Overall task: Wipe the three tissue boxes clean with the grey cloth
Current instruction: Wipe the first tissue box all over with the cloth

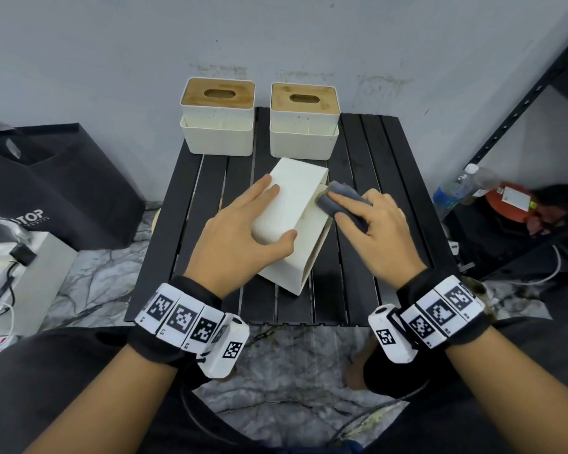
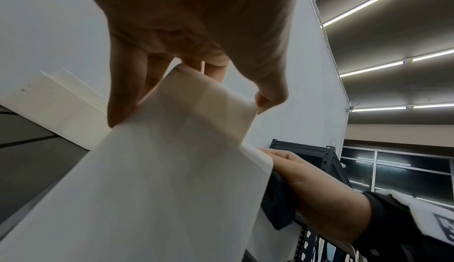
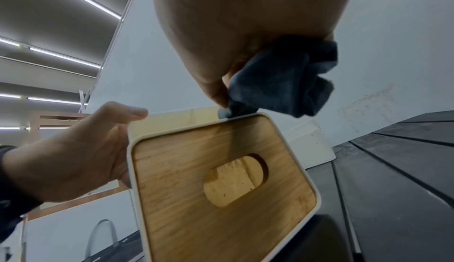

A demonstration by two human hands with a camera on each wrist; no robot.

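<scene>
A white tissue box [image 1: 289, 221] lies on its side near the middle of the black slatted table [image 1: 368, 178], its long axis running from about seven o'clock to one o'clock; the left hand [image 1: 240, 231] grips it from above, four fingers laid along the upper face and reaching over its far-left edge, the thumb pressed on the near edge at the box's five o'clock side; in the left wrist view the fingertips [image 2: 120, 109] and thumb clamp opposite edges of the box [image 2: 172, 169]. The right hand [image 1: 374, 231] holds the bunched grey cloth [image 1: 338, 198] at the box's three o'clock, fingers curled over it, forefinger stretched along the top; the cloth's leading fold touches the box's right-hand rim; the right wrist view shows the cloth [image 3: 282, 83] pinched under thumb and palm, its tip against the white rim above the wooden lid [image 3: 221, 178]. Two more tissue boxes [image 1: 217, 119] [image 1: 304, 121] stand upright at the table's twelve o'clock edge, side by side and apart.
</scene>
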